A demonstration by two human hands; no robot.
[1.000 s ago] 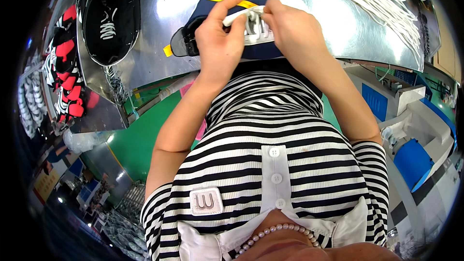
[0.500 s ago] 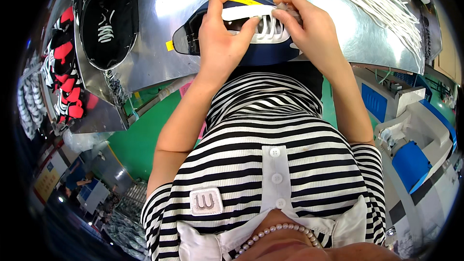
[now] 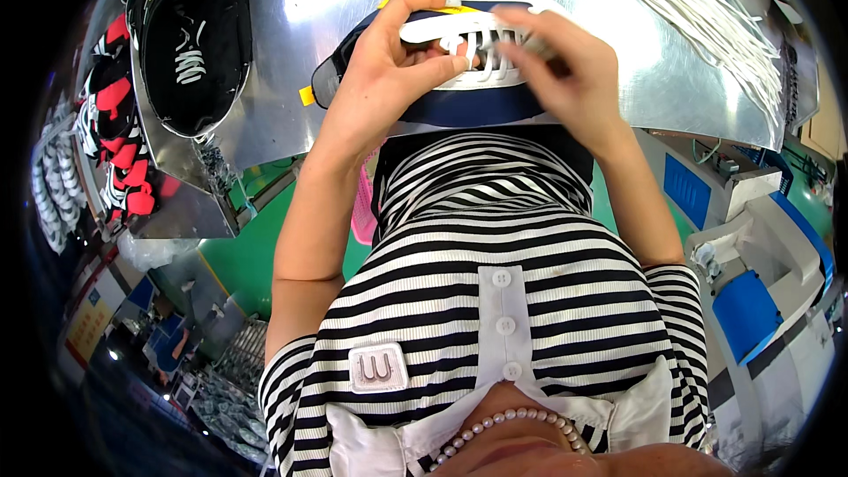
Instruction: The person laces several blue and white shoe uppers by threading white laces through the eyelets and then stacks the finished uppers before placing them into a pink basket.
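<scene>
A navy shoe upper (image 3: 477, 109) with white trim lies on the metal table in front of me, its grey-lined heel toward the left. White lace (image 3: 484, 60) crosses its eyelet rows in several passes. My left hand (image 3: 380, 71) is closed on the upper: the thumb presses by the eyelets, and other fingers reach partly hidden into the opening. White wrapping covers the tip of its index finger, which lies along a yellow strip (image 3: 452, 10). Over the toe-side lacing is my right hand (image 3: 574, 62), its fingers smeared by motion; whether they hold lace cannot be made out.
Loose white laces (image 3: 698, 31) lie bundled at the table's far right. Stacked black shoe uppers (image 3: 196, 57) stand at the left on the metal table (image 3: 287, 79). Beyond the left edge are red, black and white shoe parts (image 3: 119, 115). A grey and blue machine (image 3: 751, 305) stands at right.
My left fingers have moved into the upper's opening, and the thumb has shifted toward the eyelets. My right hand has moved slightly down and right and is now blurred.
</scene>
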